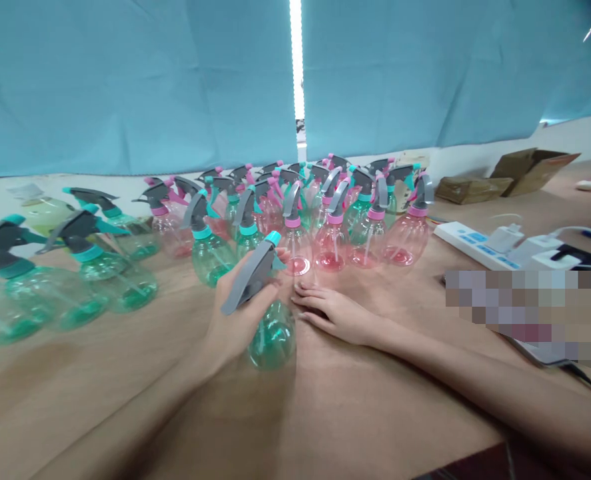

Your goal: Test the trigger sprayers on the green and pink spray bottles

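A clear green spray bottle [271, 343] with a grey trigger head and teal nozzle is in my left hand [235, 320], which wraps round its neck. The bottle leans slightly, low over the brown tabletop. My right hand [342, 313] lies on the table to the right of it, palm down and fingers stretched out, holding nothing. Just beyond my hands stand pink spray bottles [330, 247] and green spray bottles [210, 257] in rows. More green spray bottles [118, 277] stand to the left.
A white power strip [468, 245] with plugged-in chargers lies at the right, near a pixelated device. Open cardboard boxes [528, 170] sit at the back right. A blue curtain [140, 80] hangs behind the brown table [365, 407], whose front edge shows at lower right.
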A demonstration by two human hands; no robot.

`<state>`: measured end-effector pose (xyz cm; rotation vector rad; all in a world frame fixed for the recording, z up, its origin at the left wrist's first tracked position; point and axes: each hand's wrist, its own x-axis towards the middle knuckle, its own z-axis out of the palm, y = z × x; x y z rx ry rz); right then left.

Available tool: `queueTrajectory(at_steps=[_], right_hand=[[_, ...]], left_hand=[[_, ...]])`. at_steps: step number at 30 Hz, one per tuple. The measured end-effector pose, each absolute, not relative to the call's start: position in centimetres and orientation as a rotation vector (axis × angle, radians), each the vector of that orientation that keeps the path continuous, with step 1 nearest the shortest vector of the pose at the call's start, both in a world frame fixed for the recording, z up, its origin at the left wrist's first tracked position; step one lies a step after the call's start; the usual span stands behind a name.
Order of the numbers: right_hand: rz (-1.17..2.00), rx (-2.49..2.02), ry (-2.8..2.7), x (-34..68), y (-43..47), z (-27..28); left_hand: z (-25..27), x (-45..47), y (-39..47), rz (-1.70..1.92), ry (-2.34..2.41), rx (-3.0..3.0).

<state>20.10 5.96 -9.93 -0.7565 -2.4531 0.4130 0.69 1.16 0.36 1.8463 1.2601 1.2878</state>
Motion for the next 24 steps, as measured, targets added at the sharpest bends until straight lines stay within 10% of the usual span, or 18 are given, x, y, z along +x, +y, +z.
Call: queueTrajectory(at_steps=[24], right_hand=[[0.425, -0.712, -2.451, 20.06, 6.33, -10.45]], left_hand=[[0.93, 1.16, 0.75, 1.252, 1.147, 1.809]])
